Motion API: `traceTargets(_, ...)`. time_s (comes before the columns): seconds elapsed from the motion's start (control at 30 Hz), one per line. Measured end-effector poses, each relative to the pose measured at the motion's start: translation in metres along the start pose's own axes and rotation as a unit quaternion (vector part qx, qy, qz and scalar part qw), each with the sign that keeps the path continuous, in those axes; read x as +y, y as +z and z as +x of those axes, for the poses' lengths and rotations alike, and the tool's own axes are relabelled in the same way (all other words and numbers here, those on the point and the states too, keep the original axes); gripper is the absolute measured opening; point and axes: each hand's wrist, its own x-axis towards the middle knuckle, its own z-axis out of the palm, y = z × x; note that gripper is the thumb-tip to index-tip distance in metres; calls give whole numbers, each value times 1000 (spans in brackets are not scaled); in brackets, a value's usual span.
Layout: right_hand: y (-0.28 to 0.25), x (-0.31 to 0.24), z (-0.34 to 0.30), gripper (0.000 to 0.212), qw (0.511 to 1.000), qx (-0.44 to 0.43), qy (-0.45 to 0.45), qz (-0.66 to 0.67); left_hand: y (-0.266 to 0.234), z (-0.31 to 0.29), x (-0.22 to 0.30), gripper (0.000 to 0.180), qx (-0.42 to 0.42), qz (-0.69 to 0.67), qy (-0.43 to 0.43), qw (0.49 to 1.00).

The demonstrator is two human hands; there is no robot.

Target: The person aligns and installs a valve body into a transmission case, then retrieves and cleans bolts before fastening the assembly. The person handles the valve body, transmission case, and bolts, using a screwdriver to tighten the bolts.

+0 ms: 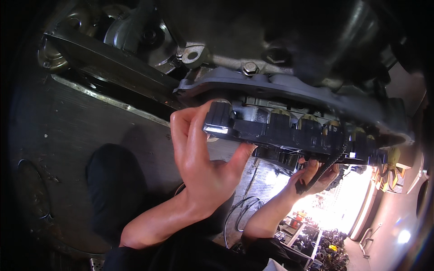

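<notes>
bare hands point(199, 167) point(308, 172) holding black module point(289, 134), long axis left-to-right, right end lower in view

I count 2 hands of my own, 1 left hand point(203, 169) and 1 right hand point(311, 171), at 1 black unit point(253, 131). Along that unit I make out at least 4 yellowish-topped cylinders point(279, 121). Across its right part runs 1 ribbed cable point(335, 159). Above it I see 1 grey flange point(280, 88), 1 bright bolt head point(250, 68) and 1 holed lug point(200, 50); well below it, 1 yellow piece point(333, 248).
</notes>
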Motion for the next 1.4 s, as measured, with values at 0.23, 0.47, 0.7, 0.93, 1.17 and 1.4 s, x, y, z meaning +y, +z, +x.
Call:
traceTargets(0.23, 16, -9, -8, 81, 997, 41, 33, 55, 0, 5, 0, 70, -16, -49, -19, 998)
traceTargets(0.47, 35, -5, -20, 99, 995, 70, 41, 63, 5, 8, 8, 58, -32, -79, -29, 996)
traceTargets(0.7, 38, -7, -26, 101, 982, 21, 69, 176, 4, 6, 9, 58, -36, -53, -30, 998)
traceTargets(0.93, 45, -14, -23, 103, 976, 48, 64, 203, 1, 8, 4, 57, -45, -72, -37, 996)
traceTargets(1.17, 45, -9, -18, 100, 990, 77, 10, 118, 2, 9, 3, 54, -46, -80, -24, 995)
traceTargets(1.4, 56, 4, -20, 103, 988, 113, -32, 102, 3, 8, -4, 38, -33, -101, -19, 994)
